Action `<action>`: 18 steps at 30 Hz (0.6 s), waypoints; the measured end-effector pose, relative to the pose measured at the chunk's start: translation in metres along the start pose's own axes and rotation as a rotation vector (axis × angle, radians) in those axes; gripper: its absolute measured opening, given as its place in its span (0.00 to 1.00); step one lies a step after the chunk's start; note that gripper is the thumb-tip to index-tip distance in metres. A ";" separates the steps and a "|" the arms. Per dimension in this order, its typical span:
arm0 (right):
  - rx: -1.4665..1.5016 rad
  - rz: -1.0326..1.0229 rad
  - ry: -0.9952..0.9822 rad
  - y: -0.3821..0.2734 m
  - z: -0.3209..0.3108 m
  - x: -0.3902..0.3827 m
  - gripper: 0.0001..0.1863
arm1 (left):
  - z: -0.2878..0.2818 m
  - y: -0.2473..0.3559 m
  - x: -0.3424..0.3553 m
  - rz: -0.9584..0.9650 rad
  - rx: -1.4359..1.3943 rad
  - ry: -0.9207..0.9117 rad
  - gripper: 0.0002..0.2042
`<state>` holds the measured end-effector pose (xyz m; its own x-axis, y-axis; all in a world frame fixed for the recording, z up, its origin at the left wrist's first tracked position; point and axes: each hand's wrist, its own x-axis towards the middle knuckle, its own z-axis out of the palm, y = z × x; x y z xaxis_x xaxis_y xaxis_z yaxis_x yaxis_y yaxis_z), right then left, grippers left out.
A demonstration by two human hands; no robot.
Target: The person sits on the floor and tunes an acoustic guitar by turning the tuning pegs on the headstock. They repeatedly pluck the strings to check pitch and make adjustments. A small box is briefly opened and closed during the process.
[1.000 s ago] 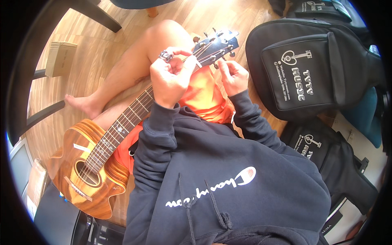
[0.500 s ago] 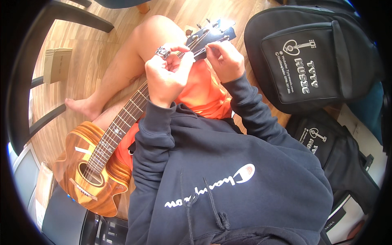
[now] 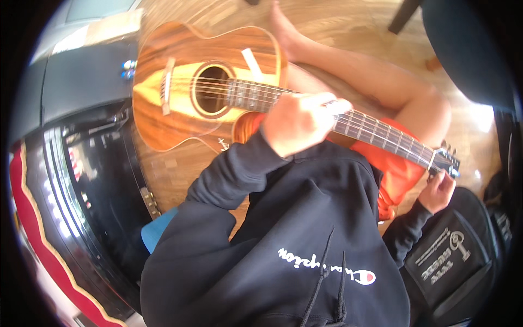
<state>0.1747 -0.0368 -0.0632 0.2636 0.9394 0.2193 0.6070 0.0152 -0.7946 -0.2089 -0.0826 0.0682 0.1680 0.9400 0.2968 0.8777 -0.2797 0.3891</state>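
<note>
An acoustic guitar [image 3: 163, 122] with a glossy striped wood body lies across my lap, its body at the left. Its neck [image 3: 376, 129] runs right to the dark headstock [image 3: 448, 159]. My left hand [image 3: 302, 124], slightly blurred, is closed low over the strings midway along the neck, with a ring on a finger; whatever its fingertips grip cannot be made out. At the near edge of the headstock, my right hand [image 3: 438, 192] has its fingers pinched together by the tuning pegs. What lies between those fingers is hidden. A white strip [image 3: 251, 64] is on the guitar top.
Black gig bags [image 3: 457, 245] lie at the right, close to my right forearm. A shiny black case or cabinet [image 3: 101, 169] stands at the left, beside a red cloth with a gold edge [image 3: 38, 223]. Dark furniture [image 3: 468, 52] stands at the upper right, beyond my bent leg.
The view has turned, so the guitar now stretches left to right. My left hand has gone from the headstock end to the middle of the neck. My right hand stays at the headstock.
</note>
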 end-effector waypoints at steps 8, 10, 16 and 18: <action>-0.018 0.009 -0.096 0.014 -0.010 0.001 0.07 | -0.114 -0.134 -0.115 -0.493 0.565 0.548 0.07; -0.095 -0.013 -0.110 0.008 -0.010 0.001 0.08 | -0.141 -0.167 -0.150 -0.504 0.766 0.579 0.07; -0.317 -0.270 -0.028 -0.039 -0.012 0.004 0.05 | -0.151 -0.186 -0.170 -0.715 0.712 0.459 0.10; -0.315 -0.121 -0.223 -0.034 -0.021 0.018 0.04 | -0.144 -0.190 -0.202 -0.795 0.486 0.589 0.09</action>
<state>0.1746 -0.0274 -0.0197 0.0279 0.9890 0.1452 0.8329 0.0574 -0.5505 -0.4741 -0.2471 0.0602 -0.6496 0.5417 0.5335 0.7455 0.5916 0.3070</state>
